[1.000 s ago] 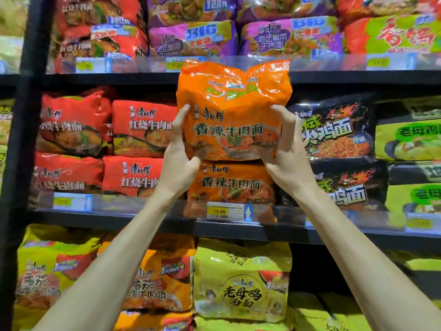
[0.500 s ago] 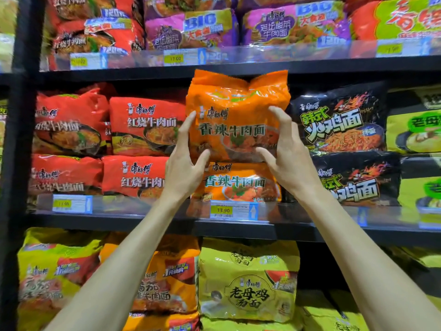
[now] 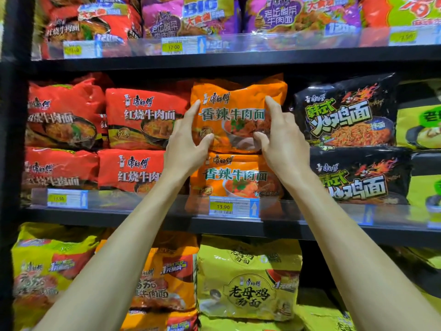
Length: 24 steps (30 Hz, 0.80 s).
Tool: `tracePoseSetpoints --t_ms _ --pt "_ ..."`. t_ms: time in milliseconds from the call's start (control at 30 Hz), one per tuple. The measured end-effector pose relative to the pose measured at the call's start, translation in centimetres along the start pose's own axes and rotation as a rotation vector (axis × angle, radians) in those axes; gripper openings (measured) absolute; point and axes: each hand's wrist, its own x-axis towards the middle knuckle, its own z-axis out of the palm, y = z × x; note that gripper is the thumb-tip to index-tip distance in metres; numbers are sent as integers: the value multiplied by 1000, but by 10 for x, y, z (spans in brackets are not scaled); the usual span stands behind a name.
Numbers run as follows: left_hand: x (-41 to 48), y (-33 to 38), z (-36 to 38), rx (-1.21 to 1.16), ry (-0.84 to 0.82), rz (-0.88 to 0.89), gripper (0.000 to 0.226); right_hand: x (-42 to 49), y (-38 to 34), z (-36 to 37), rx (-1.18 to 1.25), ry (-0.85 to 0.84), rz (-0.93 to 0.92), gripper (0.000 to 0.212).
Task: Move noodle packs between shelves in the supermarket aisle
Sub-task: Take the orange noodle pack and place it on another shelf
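An orange noodle pack (image 3: 235, 96) lies on the middle shelf (image 3: 167, 222), stacked on a second orange pack (image 3: 235, 177) of the same kind. My left hand (image 3: 188, 144) is at its left edge and my right hand (image 3: 281, 139) at its right side. Both hands have their fingers spread, with fingertips and thumbs resting on the pack's front face. Neither hand wraps around the pack; the pack beneath bears its weight. Both forearms reach up from the bottom of the view.
Red packs (image 3: 143, 115) fill the space left of the orange stack, black packs (image 3: 343, 115) the right. Purple packs (image 3: 191, 17) sit on the upper shelf, yellow packs (image 3: 248, 280) on the lower. A black upright (image 3: 12, 163) bounds the left side.
The orange pack has come down from in front of the upper shelf edge and gone back into the middle shelf onto the other orange pack. My hands have shifted from its sides to its front.
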Motion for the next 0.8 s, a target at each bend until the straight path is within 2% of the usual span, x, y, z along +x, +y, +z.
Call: tracePoseSetpoints --t_ms 200,333,500,800 --pt "-4 3 0 44 0 -8 76 -1 -5 8 -115 9 -12 67" --pt "-7 4 -2 22 2 -14 74 -5 -6 3 -85 -6 -4 67" --pt "-15 9 -9 5 -23 -28 74 -9 -6 -13 -51 -76 -24 71" --pt "-20 21 -25 142 -92 -30 71 -6 -17 -42 -58 -195 15 68"
